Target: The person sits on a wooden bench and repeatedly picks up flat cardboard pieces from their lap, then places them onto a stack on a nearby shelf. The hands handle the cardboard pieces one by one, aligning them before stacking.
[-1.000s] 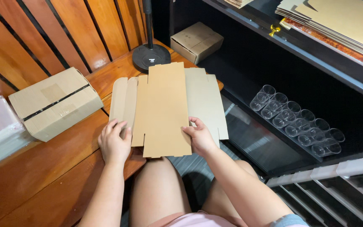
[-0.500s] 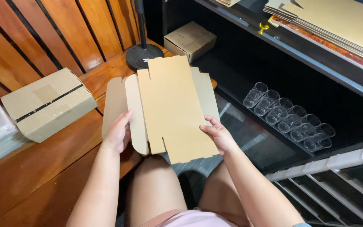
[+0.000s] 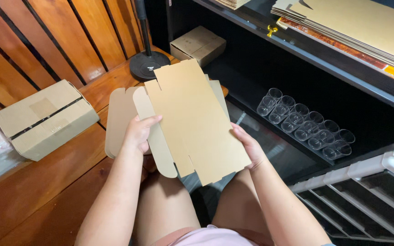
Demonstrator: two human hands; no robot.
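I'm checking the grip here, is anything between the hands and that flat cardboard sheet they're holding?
Nothing visible. The left hand grips the left edge of the flat cardboard box blank directly, and the right hand holds its right edge. The sheet is lifted above the wooden bench.

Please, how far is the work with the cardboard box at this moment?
Done: one closed, taped box lies on the wooden floor, another by the shelf. In hand: a flat cardboard blank, held between left hand and right hand, its flaps unfolded. Left: all folding, and the stacked blanks above.
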